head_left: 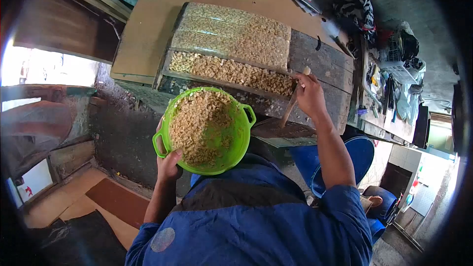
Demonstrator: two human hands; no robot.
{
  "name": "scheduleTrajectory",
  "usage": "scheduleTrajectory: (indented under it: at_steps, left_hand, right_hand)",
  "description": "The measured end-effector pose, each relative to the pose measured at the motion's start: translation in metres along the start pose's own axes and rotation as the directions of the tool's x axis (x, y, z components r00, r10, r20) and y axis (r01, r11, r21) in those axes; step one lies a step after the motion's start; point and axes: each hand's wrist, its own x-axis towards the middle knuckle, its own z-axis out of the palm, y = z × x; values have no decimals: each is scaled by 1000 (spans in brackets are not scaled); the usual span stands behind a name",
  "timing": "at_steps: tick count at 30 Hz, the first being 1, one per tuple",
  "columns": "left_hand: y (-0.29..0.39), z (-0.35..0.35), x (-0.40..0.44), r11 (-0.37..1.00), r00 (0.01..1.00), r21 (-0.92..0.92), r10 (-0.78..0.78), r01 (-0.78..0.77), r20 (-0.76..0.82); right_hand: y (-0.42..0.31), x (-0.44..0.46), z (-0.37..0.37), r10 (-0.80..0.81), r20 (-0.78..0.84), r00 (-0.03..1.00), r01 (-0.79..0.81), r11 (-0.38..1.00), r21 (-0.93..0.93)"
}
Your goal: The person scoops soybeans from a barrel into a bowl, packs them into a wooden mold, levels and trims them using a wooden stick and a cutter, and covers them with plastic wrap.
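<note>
Your left hand [170, 165] was clamped on the rim of a green basin [231, 145] beside one handle, with the thumb over the top, and your right hand [310, 94] was closed around a wooden stick [290, 110]. The dark plank surface [325, 59] lay ahead of you, its bare boards showing toward the right edge. A wide beige board [148, 19] covered its far and left parts. Toward the middle sat a block of pale brown pieces under clear, shiny sheeting [231, 34], arranged in rows. Along its near side ran an uncovered row of loose pieces [221, 71], parallel to the surface's near edge. You held the basin in front of your body, just off that near edge and toward its left half; a heap of the same pieces [194, 118] filled its left side, leaving green showing at the right. The stick slanted across the near edge, its pale top end showing above your fingers, near the row's right end; whether it touched anything there, you could not tell. A small black curved strip [318, 43] lay toward the right edge.
</note>
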Motion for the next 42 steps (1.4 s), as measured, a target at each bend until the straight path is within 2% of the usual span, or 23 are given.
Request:
scheduleTrajectory:
  at_steps: [2,9,11,12,14,15,17,20,24,26,27,30,32,33,35,37,38,40,41,42]
  left_hand:
    - [-1,0,1,999,998,-8,53,-53,35]
    - [-8,-8,2,999,999,-21,37,-36,35]
    - [-7,-7,3,1000,999,3,26,-26,23]
    - [-7,-5,3,1000,999,3,27,-27,22]
    - [-5,-1,3,998,998,22,58,-59,27]
    - [-3,1,3,998,998,23,58,-58,28]
    - [1,5,3,1000,999,-19,10,-9,33]
    - [-12,-10,6,999,998,13,46,-47,42]
    - [-6,-1,2,999,998,0,46,-46,31]
    - [-4,1,0,1000,1000,-14,10,-10,-10]
    - [-6,-1,0,1000,1000,-15,12,-12,-12]
    - [-10,-6,1,999,999,1,40,-40,3]
    - [-8,-2,1,998,999,-48,49,-48,14]
    - [-14,-11,1,999,999,-3,47,-47,-10]
    - [-12,-8,-1,999,998,-3,54,-54,12]
    - [-8,-4,-1,998,997,0,67,-67,38]
    - [-5,-1,-1,997,998,52,48,-49,27]
    - [0,2,-4,987,1000,160,8,-8,-1]
    - [2,5,-5,985,1000,174,5,-3,-10]
    - [5,7,-7,982,1000,188,3,1,-19]
  right_hand:
    - [0,-4,-1,6,-65,998,-5,1000,21]
    - [7,-18,0,-91,-86,992,89,996,-22]
    - [4,-21,5,-208,-8,978,207,977,-59]
    - [-1,-21,4,-209,-7,978,209,976,-58]
    - [-12,-22,1,-56,-19,998,57,998,17]
    - [-14,-22,4,-55,-20,998,56,998,19]
    - [-16,-21,11,-167,-44,985,169,984,54]
    - [-18,-18,24,-213,-24,977,213,977,24]
    - [-22,-12,28,-217,-100,971,220,975,22]
    - [-27,-11,24,-214,22,976,213,976,42]
    - [-29,-11,24,-217,23,976,216,975,42]
    - [-42,-15,23,-162,-69,984,166,984,66]
    - [-65,-26,24,-350,-158,923,369,923,110]
    - [-83,-36,27,-356,-144,923,379,904,199]
    - [-104,-48,48,-557,-99,824,565,801,195]
    - [-122,-60,68,-709,162,687,702,704,107]
    - [-132,-66,76,-711,145,688,703,702,109]
    - [-147,-75,87,-594,411,692,634,772,49]
    - [-147,-77,90,-598,397,697,631,773,56]
    - [-147,-78,94,-596,452,664,626,773,100]
